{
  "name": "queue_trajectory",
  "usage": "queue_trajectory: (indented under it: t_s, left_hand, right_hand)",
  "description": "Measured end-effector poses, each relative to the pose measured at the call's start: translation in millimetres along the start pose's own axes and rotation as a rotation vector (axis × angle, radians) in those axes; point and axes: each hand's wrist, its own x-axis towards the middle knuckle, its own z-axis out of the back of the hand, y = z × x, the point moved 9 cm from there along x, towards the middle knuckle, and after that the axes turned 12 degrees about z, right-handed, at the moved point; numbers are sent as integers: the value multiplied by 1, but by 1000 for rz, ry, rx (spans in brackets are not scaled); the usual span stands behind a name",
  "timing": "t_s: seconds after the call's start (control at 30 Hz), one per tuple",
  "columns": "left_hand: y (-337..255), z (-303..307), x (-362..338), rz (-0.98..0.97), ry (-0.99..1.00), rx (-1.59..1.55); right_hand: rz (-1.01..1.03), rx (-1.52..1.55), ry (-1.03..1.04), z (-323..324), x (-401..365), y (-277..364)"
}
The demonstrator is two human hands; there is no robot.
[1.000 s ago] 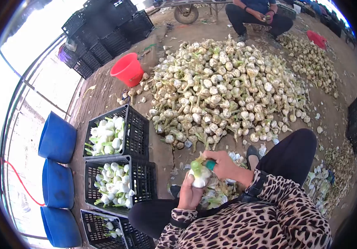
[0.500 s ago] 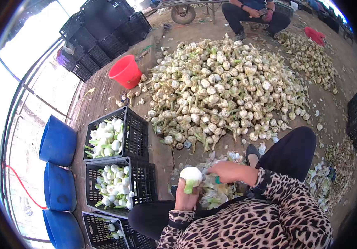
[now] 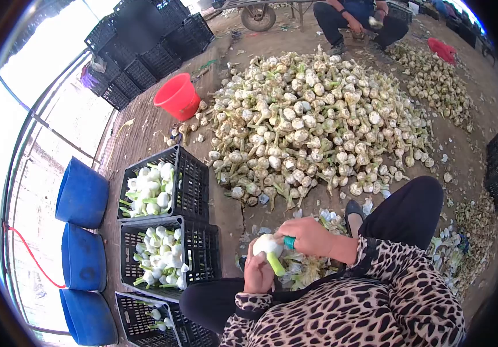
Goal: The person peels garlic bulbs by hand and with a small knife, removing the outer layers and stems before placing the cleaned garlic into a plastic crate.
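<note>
My left hand (image 3: 257,273) is closed around a large white garlic bulb (image 3: 265,245), gripping it from below. Its green stem tilts down and to the right. My right hand (image 3: 311,236) is closed against the bulb's right side. Something small and green (image 3: 289,242), like a tool's handle, shows at its fingers; a blade cannot be made out. Beneath both hands lies a heap of loose garlic skins (image 3: 307,272). Ahead is a large pile of unpeeled garlic (image 3: 312,127) with stems still on.
Black crates (image 3: 194,188) at my left hold cleaned white garlic. Blue tubs (image 3: 82,194) line the left side. A red bucket (image 3: 178,98) stands by the pile. Stacked crates (image 3: 144,52) are at back left. Another person (image 3: 359,23) sits beyond the pile, near a wheelbarrow (image 3: 258,17).
My right hand has moved left and now meets the bulb. In my left hand the bulb has tipped, its stem swinging toward the lower right. The other person's hands have moved apart.
</note>
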Motion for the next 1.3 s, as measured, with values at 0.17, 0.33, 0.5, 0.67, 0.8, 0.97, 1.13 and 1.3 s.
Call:
queue_trajectory:
  t_s: [0.17,0.33,0.5,0.67,0.8,0.97,1.13,1.3]
  left_hand:
    - [-4,6,-3,-23,-63,90]
    - [-2,18,-2,-12,-91,215]
    - [6,-1,-4,135,-11,158]
    - [17,1,1,219,21,185]
    - [7,-17,-4,153,1,119]
    - [8,13,0,61,39,226]
    - [13,17,7,117,-8,212]
    - [26,19,1,267,-85,24]
  right_hand:
    - [7,-129,144,-7,-1,3]
    - [148,-307,198,-13,-3,16]
    - [139,-334,127,1,6,13]
    - [-33,-364,174,2,0,-25]
    - [-166,-419,126,13,-8,-29]
    - [-323,-164,165,-2,-28,-65]
    - [-361,475,1,0,0,-28]
    - [-254,307,86,-12,5,-27]
